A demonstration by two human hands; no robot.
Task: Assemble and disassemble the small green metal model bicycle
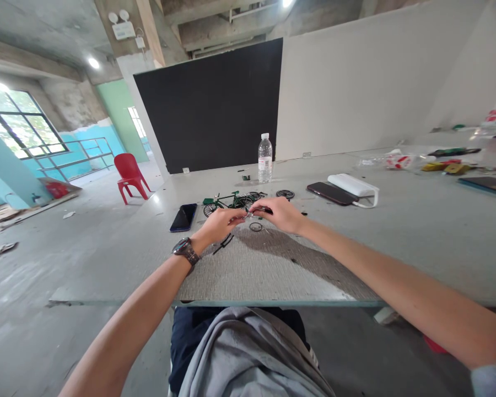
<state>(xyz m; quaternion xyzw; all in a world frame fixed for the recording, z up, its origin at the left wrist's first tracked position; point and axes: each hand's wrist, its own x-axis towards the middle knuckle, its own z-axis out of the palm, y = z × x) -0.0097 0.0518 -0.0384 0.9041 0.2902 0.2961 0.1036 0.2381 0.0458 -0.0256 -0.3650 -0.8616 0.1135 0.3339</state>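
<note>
My left hand (223, 221) and my right hand (279, 214) meet over the table, fingertips pinched close together. Between them is a small, shiny piece (249, 215), too small to name. Just behind my fingers stands a green model bicycle (227, 201) with black wheels, partly hidden by my left hand. Beneath my fingertips a thin ring (255, 226) lies on the tabletop. Dark thin rods (224, 243) rest beside my left wrist, which wears a watch. A loose black model wheel (285, 194) lies beyond my right hand.
A phone (183, 218) lies left of the bicycle. Behind it stands a clear plastic bottle (265, 160). To the right are a dark phone (332, 193) and a white power bank (350, 185) with a cable. Bags and packets (446, 166) lie far right. The table's front edge (273, 303) is near my lap.
</note>
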